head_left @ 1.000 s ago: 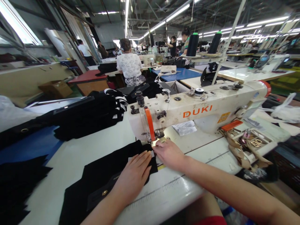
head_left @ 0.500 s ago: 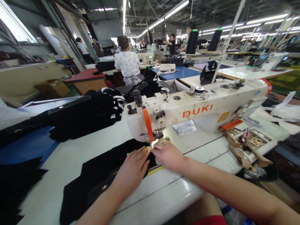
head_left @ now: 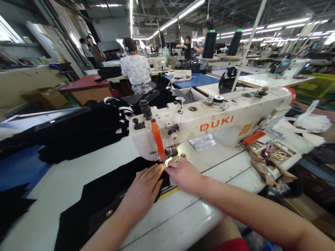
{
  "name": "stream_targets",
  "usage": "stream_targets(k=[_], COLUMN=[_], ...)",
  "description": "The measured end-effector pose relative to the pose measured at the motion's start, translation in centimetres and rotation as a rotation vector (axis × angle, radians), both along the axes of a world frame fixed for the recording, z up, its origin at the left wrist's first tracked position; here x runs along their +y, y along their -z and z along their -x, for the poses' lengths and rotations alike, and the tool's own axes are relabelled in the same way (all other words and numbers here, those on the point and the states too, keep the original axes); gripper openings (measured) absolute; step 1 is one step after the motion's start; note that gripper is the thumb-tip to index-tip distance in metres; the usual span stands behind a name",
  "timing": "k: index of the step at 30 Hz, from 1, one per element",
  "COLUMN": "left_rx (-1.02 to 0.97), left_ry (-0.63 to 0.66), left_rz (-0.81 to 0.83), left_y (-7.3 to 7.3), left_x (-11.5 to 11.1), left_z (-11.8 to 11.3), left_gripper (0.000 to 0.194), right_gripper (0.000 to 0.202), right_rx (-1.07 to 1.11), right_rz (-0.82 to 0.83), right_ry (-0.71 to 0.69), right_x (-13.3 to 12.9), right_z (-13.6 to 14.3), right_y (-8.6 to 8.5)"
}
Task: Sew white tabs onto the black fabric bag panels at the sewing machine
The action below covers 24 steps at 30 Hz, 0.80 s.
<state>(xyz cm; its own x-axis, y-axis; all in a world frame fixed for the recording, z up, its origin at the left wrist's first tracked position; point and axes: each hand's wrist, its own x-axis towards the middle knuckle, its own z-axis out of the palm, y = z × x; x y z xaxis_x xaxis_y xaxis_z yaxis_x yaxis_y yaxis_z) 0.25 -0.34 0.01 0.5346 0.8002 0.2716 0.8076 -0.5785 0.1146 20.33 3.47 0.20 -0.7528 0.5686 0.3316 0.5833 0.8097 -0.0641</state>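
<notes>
A black fabric piece (head_left: 86,198) with a gold-coloured fitting (head_left: 109,212) lies on the white sewing table. My left hand (head_left: 143,188) rests flat on this fabric, fingers stretched toward the needle of the white sewing machine (head_left: 188,120). Close beside its fingertips, my right hand (head_left: 184,174) is closed, thumb and forefinger pressed together at the fabric's edge under the machine's head. What those fingers pinch is too small and covered to make out. An orange guard (head_left: 158,139) stands just above the fingertips.
Stacked black pieces with white strips (head_left: 104,122) lie behind the machine at the left. At the right a parts tray (head_left: 272,157) holds metal rings and tan straps. Black thread cones (head_left: 209,45) stand behind. A person in a patterned top (head_left: 136,69) sits further back.
The whole view has shifted slightly, so the machine and table appear further left. Both hands keep nearly the same place by the needle. Background people have changed posture a little.
</notes>
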Motion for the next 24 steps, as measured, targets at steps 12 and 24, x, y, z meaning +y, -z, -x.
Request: stream_targets(k=[12, 24], left_rx=[-0.011, 0.004], left_ry=[0.016, -0.024], left_rz=[-0.010, -0.032], left_y=[-0.2, -0.1], left_x=[0.2, 1.4], left_z=[-0.1, 0.3], left_gripper=[0.039, 0.041], right_gripper=[0.014, 0.015], right_rx=[-0.003, 0.024], right_rz=[-0.001, -0.020], right_ry=[0.006, 0.016], right_x=[0.1, 0.0], right_z=[0.0, -0.3], right_y=[0.2, 0.2])
